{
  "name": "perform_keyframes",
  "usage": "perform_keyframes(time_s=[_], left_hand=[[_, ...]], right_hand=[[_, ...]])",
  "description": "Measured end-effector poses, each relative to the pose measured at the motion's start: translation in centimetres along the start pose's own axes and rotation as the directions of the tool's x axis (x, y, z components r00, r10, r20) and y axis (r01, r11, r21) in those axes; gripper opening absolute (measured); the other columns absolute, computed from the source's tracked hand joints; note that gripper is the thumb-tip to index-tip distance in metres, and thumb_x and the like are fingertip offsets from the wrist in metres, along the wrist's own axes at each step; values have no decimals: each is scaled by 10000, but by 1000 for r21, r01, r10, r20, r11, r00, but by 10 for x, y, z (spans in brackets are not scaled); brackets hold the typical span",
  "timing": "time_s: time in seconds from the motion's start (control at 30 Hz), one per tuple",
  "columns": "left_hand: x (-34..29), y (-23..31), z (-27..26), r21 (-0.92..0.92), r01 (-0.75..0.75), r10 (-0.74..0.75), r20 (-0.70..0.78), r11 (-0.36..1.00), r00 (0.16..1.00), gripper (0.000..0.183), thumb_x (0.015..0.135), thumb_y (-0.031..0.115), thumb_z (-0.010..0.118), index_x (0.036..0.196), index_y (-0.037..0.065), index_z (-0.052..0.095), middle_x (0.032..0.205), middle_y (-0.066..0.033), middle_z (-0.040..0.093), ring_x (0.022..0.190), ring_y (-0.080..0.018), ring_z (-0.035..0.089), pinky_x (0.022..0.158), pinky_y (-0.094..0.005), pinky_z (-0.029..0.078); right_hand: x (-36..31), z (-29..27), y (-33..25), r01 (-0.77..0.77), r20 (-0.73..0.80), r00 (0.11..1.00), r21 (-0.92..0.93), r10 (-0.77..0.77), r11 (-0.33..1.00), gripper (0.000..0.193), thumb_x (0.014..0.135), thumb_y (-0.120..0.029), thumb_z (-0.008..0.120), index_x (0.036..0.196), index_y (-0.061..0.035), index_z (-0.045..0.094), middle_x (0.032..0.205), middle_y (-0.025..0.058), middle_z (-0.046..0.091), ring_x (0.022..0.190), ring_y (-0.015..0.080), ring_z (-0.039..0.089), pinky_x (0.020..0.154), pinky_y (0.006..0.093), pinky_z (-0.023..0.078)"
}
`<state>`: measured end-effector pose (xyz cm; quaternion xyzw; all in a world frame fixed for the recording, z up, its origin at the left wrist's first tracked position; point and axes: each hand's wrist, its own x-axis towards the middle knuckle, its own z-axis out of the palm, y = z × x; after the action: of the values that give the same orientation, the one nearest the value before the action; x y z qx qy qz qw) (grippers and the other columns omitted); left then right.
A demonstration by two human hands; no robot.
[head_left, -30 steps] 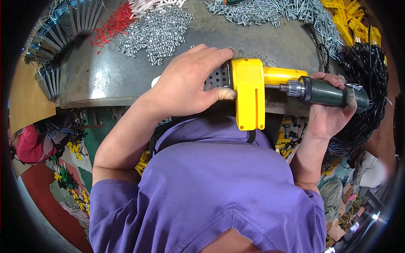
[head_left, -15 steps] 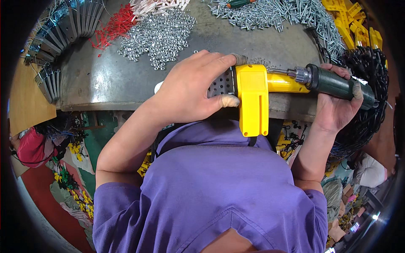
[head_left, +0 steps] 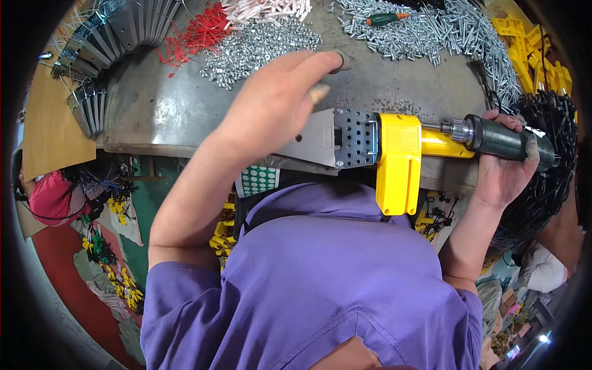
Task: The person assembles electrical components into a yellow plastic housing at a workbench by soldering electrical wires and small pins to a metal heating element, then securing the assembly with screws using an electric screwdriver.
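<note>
Left hand (head_left: pixel 271 108): I had fingers loosely spread, reaching to bench (head_left: pixel 160 117) | right hand (head_left: pixel 502 169): clenched round screwdriver (head_left: pixel 505 140) | bracket (head_left: pixel 364 145): long axis left-right, just right of left fingers.

One green screwdriver (head_left: pixel 383 18), one yellow bracket (head_left: pixel 399 161), two hands.
</note>
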<state>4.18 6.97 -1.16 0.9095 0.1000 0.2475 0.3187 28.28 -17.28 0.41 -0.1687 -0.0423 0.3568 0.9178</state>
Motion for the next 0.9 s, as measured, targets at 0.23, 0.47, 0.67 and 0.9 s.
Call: perform_keyframes(time_s=[0.23,0.47,0.67,0.9], left_hand=[[12,1,-6,338,-74,-20,266,938,964,286,824,28,594,1100,80,538,957,-164,606,896,-370,586,763,-436,477],[16,0,-10,287,-83,39,155,954,987,310,825,37,601,1118,84,513,970,-166,609,913,-382,580,774,-442,470],[11,-6,-12,336,-55,-52,300,940,952,334,823,38,605,1134,75,488,970,-165,607,916,-381,580,771,-447,470],[17,12,-9,233,-193,160,156,953,975,380,784,-23,635,1124,12,468,953,-169,591,886,-330,603,775,-389,500]], right_hand=[[-1,-1,0,4,-33,999,10,-4,1000,340,772,-60,668,1022,65,476,930,140,526,954,257,534,1106,484,262],[-2,-5,-5,-18,12,1000,42,18,999,346,764,-46,669,1024,69,471,958,156,509,992,263,514,1114,491,244],[-2,-7,-5,0,-3,1000,41,0,999,381,736,-40,678,1026,68,456,963,155,498,991,272,505,1119,499,234],[-2,-6,-6,24,-16,1000,19,-24,1000,380,729,-29,682,1015,80,457,966,152,484,983,273,500,1119,513,237]])
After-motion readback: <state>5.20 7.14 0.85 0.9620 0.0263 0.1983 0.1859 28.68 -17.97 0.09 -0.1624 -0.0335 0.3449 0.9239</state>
